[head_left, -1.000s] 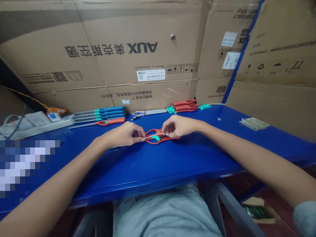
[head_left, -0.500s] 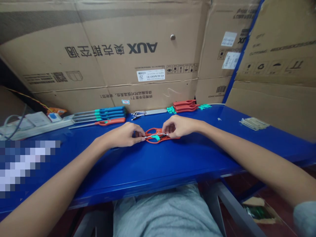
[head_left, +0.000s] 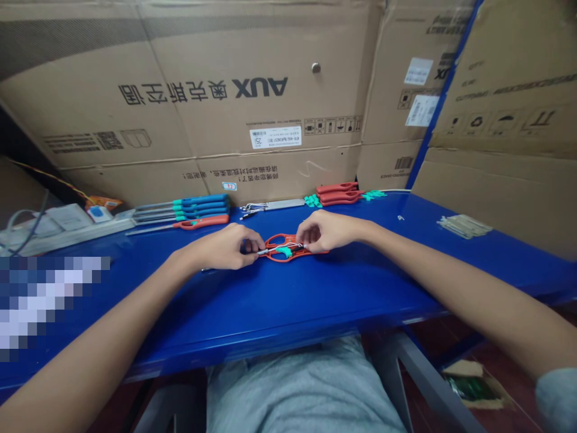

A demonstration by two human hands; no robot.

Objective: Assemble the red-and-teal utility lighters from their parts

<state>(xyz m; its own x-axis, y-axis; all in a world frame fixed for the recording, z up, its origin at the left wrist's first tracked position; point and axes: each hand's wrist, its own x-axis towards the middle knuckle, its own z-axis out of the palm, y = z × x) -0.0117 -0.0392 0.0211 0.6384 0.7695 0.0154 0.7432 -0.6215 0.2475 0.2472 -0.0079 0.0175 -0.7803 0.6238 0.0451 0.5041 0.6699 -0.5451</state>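
An open orange-red lighter handle shell lies on the blue table between my hands. Inside it sit a green trigger, a thin white wire and a small black part. My left hand pinches a thin metal lighter tube at the shell's left end; the tube's far end pokes out beneath this hand. At the shell's right part, the fingers of my right hand are pressed together over the end of the wire and the black part. Exactly what the right fingertips grip is partly hidden.
Behind my left hand lie several blue-handled lighters and an orange one. Metal tubes with wires, green pieces and red shells line the cardboard wall. Pale sticks lie right; a power strip left.
My left fingers have shifted slightly left along the metal tube, so more of it shows by the shell. My right hand and the shell stay in place.
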